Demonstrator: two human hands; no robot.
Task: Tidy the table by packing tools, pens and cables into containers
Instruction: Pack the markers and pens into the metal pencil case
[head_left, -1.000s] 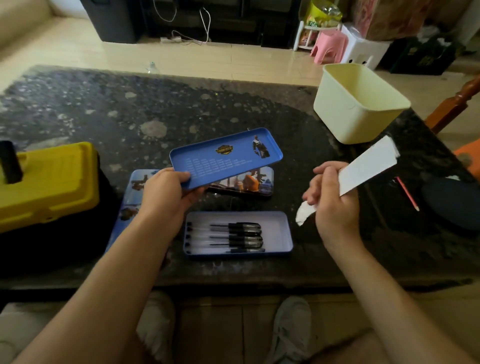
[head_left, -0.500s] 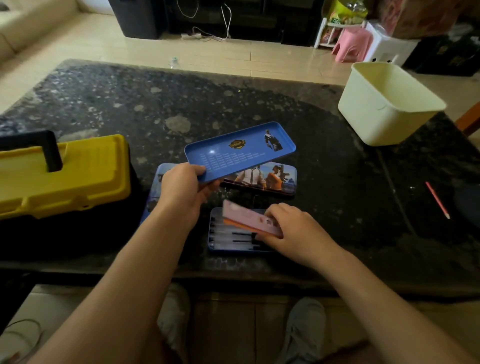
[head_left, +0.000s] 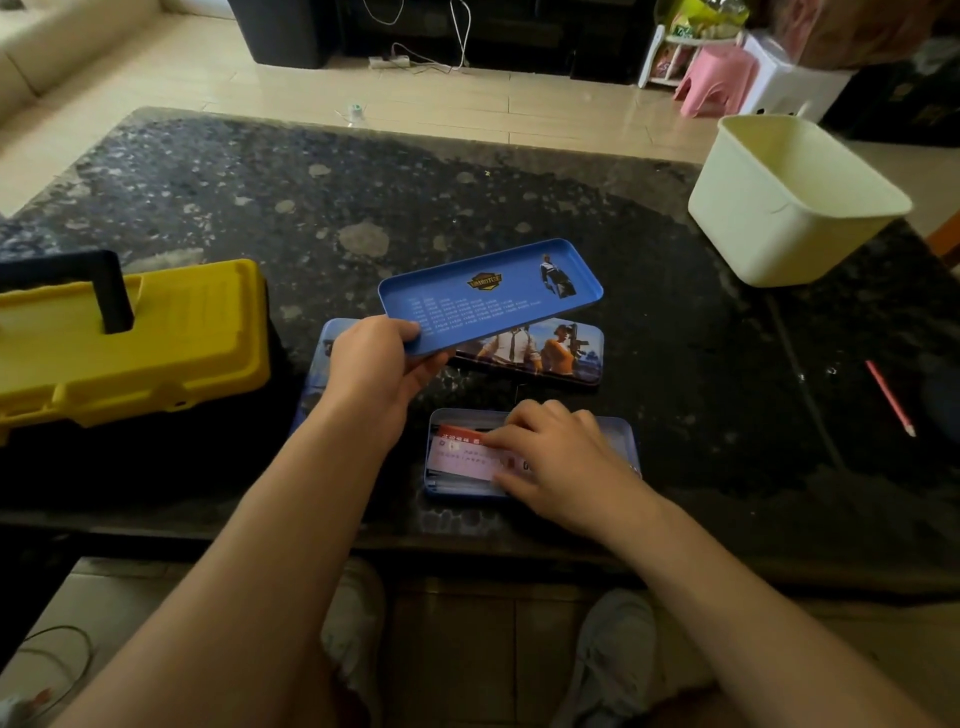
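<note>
Down from the air at my right, the pink and white paper slip (head_left: 462, 458) now lies in the shallow pale-blue metal pencil-case tray (head_left: 621, 434) at the near edge of the dark speckled stone table (head_left: 260, 208). At the far left sits the yellow plastic toolbox with a black handle (head_left: 156, 338). Beside it my left hand (head_left: 374, 364) grips one end of the blue metal pencil-case lid (head_left: 493, 296), thumb on top and fingers curled beneath, holding it tilted above the picture-printed tin panel (head_left: 550, 351) lying flat on the table. My right hand (head_left: 561, 462) covers the slip's right end, pinching it between forefinger and thumb inside the tray. Farther right stands the cream plastic tub (head_left: 769, 223), and near the right edge lies a thin red pencil (head_left: 889, 397).
</note>
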